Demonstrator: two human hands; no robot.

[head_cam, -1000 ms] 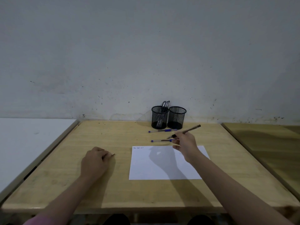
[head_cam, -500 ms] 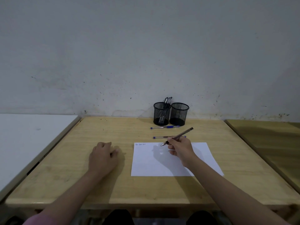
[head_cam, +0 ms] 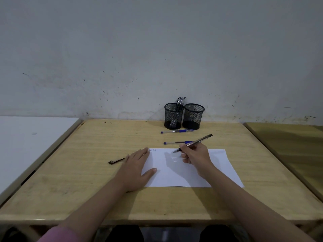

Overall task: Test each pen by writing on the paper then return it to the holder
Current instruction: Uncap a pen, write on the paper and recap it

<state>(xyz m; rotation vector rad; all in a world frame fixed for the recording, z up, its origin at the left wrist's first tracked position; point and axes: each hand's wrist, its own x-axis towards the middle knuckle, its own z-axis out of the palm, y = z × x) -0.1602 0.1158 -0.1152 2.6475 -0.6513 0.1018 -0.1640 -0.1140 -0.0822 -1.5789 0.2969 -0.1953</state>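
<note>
A white sheet of paper (head_cam: 188, 172) lies on the wooden desk (head_cam: 87, 154), with small writing at its top left corner. My right hand (head_cam: 195, 156) grips a dark pen (head_cam: 195, 142), tip down near the sheet's upper edge. My left hand (head_cam: 138, 165) lies flat, fingers spread, on the sheet's left edge. A dark pen cap (head_cam: 116, 161) rests on the desk left of it. Two black mesh holders stand at the back: the left one (head_cam: 173, 116) holds several pens, the right one (head_cam: 193, 116) looks empty. Two blue pens (head_cam: 177, 131) (head_cam: 176, 142) lie between holders and paper.
A white table (head_cam: 26, 137) adjoins the desk on the left and a darker wooden one (head_cam: 290, 142) on the right. A stained wall (head_cam: 157, 58) rises directly behind the holders.
My left hand let go of the pen cap, opened, and slid right onto the paper's edge. My right hand brought the pen down from above the desk to the sheet.
</note>
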